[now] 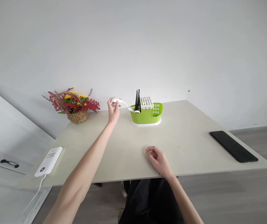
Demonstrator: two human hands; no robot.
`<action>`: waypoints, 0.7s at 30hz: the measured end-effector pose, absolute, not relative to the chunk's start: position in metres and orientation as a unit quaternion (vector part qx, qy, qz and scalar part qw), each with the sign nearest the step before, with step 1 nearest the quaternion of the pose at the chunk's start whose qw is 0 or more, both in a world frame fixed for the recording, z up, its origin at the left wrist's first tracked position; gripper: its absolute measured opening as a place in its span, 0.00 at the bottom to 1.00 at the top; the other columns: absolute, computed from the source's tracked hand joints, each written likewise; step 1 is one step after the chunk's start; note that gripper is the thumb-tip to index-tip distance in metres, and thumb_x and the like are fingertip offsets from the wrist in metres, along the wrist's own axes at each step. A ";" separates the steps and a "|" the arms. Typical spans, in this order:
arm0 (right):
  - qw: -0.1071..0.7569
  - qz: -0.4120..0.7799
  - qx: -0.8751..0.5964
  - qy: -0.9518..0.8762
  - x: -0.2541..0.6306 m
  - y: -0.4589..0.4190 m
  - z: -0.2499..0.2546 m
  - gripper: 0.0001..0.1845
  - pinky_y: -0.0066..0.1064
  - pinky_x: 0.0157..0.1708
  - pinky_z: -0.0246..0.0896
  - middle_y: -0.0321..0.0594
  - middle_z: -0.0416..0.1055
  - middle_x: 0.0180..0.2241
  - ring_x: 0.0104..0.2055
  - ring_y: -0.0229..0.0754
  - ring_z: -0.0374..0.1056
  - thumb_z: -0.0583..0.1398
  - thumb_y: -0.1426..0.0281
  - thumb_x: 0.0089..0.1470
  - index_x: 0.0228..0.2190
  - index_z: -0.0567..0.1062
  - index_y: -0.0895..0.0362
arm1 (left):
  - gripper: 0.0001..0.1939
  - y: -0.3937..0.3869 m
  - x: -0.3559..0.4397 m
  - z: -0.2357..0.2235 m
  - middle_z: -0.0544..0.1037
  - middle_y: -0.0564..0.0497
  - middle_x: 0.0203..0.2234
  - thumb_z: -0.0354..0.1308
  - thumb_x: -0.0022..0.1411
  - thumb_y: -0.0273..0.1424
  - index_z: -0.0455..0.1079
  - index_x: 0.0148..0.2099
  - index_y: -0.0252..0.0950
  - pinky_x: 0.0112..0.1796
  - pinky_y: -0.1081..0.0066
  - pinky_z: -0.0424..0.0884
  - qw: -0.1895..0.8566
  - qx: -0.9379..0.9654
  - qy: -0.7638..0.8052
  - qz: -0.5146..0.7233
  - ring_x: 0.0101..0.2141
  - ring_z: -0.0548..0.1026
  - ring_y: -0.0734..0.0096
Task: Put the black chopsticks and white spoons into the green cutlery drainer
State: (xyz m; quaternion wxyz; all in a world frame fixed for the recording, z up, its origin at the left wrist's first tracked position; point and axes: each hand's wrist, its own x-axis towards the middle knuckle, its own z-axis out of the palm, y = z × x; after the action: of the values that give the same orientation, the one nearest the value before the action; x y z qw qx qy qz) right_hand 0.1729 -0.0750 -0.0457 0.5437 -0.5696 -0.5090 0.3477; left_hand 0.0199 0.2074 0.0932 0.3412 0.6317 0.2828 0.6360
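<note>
At the far side of the table, my left hand [114, 109] is closed around one end of a white spoon [124, 103]. The spoon slants down to the right, its other end at the left rim of a green utensil holder [145, 118]. Several black chopsticks [137, 101] stand upright in that holder, and a small white piece [136, 111] shows at their foot. A white slatted rack [146, 102] sits on top of the holder. Near the front edge, my right hand [158, 159] rests on the table with its fingers curled in and nothing visible in them.
A wicker basket [78, 117] of red and yellow flowers stands at the back left. On the left side of the table [124, 149] lies a white power bank [50, 160] with a cable. A black phone [233, 146] lies near the right edge. The wall rises behind.
</note>
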 end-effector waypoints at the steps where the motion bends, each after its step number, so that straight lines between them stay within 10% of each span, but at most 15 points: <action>1: 0.541 0.348 -0.570 -0.510 0.173 -0.075 -0.046 0.14 0.32 0.29 0.63 0.39 0.76 0.32 0.27 0.41 0.68 0.58 0.57 0.64 0.39 0.78 0.52 | 0.22 0.209 0.020 0.091 0.83 0.42 0.48 0.62 0.71 0.45 0.61 0.59 0.41 0.48 0.66 0.71 0.337 0.637 0.280 0.634 0.37 0.79 0.69; 21: 0.488 0.376 -0.589 -0.523 0.164 -0.078 -0.044 0.13 0.29 0.29 0.58 0.37 0.71 0.32 0.30 0.39 0.63 0.56 0.58 0.69 0.40 0.76 0.52 | 0.27 0.246 0.017 0.071 0.82 0.40 0.53 0.58 0.72 0.51 0.58 0.61 0.41 0.49 0.64 0.70 0.341 0.711 0.277 0.550 0.51 0.77 0.62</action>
State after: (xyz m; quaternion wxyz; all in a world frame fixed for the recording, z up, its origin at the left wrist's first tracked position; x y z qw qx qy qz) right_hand 0.1645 -0.0777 -0.0436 0.4881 -0.5887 -0.5231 0.3762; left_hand 0.0168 0.2461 0.0711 0.3414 0.7106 0.2766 0.5495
